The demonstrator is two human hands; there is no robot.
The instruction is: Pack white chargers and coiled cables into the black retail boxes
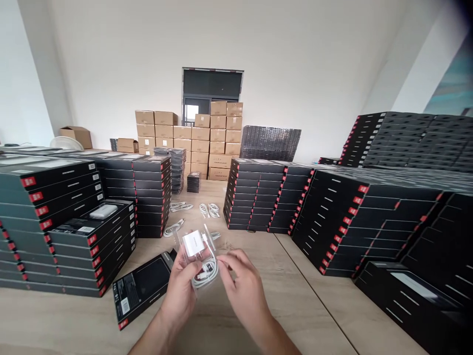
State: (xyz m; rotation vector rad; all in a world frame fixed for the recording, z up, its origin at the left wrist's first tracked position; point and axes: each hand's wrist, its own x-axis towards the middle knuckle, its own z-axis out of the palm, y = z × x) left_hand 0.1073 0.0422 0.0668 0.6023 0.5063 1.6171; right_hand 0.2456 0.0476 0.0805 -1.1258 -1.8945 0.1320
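My left hand [181,288] is closed around a clear plastic tray [201,261] that carries a white charger block [192,243] and a coiled white cable [207,272]. My right hand [242,281] pinches the right edge of the same clear tray with its fingertips. Both hands hover just above a light wooden table [295,296]. A black flat product box [142,286] lies on the table right below my left hand.
Tall stacks of black boxes with red tabs stand to the left [70,217], the middle [258,197] and the right [388,217]. Loose white cables [209,209] lie further back on the table. Brown cartons [207,140] are piled against the far wall.
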